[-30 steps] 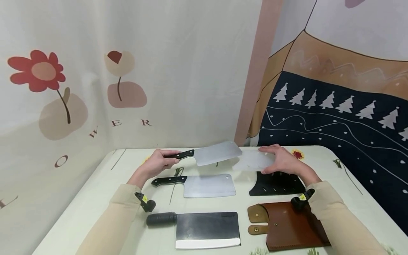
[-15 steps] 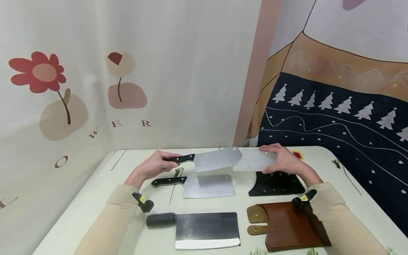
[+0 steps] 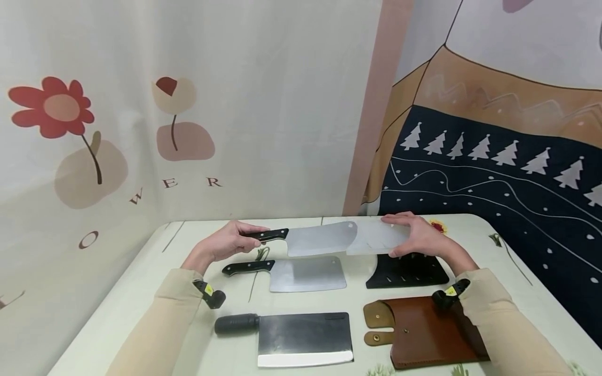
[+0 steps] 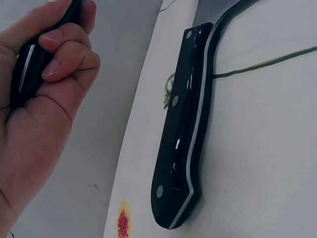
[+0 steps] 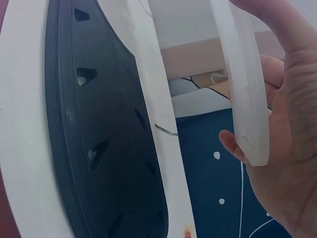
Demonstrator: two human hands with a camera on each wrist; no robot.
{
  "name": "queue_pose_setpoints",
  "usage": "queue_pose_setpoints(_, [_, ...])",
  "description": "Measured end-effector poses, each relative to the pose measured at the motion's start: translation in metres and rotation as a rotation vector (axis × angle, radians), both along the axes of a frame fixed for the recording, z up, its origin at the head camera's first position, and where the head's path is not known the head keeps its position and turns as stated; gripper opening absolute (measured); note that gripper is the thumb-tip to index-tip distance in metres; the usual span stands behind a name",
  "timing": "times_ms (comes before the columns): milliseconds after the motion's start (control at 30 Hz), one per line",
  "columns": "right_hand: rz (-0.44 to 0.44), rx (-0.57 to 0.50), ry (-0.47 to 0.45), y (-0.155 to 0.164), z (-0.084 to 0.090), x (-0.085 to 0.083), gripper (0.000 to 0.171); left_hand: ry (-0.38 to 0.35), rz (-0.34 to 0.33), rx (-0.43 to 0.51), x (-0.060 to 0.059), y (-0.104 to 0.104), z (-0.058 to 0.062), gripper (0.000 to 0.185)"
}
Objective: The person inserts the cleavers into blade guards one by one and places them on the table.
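Note:
My left hand (image 3: 229, 243) grips the black riveted handle of a cleaver (image 3: 320, 239), held up above the far part of the table. In the left wrist view the fingers (image 4: 69, 57) curl round that handle. My right hand (image 3: 423, 237) holds a translucent white blade guard (image 3: 376, 236) between thumb and fingers. The cleaver's front end overlaps the guard's left side in the head view, the blade lying nearly level. Below the held cleaver, a second black-handled cleaver (image 3: 308, 274) lies on the table. A black blade sheath (image 3: 406, 271) with slots lies under the right hand.
Nearer the front lies a large dark cleaver (image 3: 305, 339) with a black round handle. To its right is a brown leather sheath (image 3: 432, 334) with two snap straps, partly behind the right sleeve. A printed curtain (image 3: 263, 115) hangs behind the table's far edge.
The cleaver in my left hand has tilted down from a raised angle to nearly level, and its front end now overlaps the guard. The right hand stays almost still.

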State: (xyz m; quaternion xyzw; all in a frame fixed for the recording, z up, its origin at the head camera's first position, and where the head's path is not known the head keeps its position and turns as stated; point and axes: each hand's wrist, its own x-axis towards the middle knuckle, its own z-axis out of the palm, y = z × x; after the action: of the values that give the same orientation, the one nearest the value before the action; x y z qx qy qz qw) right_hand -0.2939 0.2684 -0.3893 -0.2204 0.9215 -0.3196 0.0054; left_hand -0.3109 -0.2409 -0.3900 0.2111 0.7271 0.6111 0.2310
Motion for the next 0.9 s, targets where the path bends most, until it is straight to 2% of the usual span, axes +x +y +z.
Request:
queue_pose_setpoints(133, [0.049, -0.01, -0.014, 0.0, 0.003, 0.002, 0.083, 0.018, -0.065, -0.03, -0.001, -0.003, 0.002, 0.052])
queue_pose_setpoints(233, [0.094, -0.018, -0.007, -0.001, 0.006, 0.003, 0.082, 0.008, -0.087, -0.035, -0.002, -0.003, 0.004, 0.052])
queue_pose_setpoints(433, [0.118, -0.011, -0.003, -0.002, 0.012, 0.006, 0.083, -0.037, -0.085, -0.025, -0.004, -0.002, 0.01, 0.05])
queue_pose_setpoints(567, [0.114, -0.01, -0.01, -0.003, 0.014, 0.008, 0.083, -0.042, -0.078, -0.05, -0.005, -0.002, 0.013, 0.049])
queue_pose_setpoints(800, [0.198, -0.012, -0.004, -0.012, 0.014, 0.01, 0.083, -0.035, -0.099, -0.048, -0.004, -0.002, 0.013, 0.047])
queue_pose_setpoints(900, [0.198, -0.021, 0.003, -0.014, 0.015, 0.011, 0.083, -0.018, -0.089, -0.036, -0.004, -0.001, 0.012, 0.046])
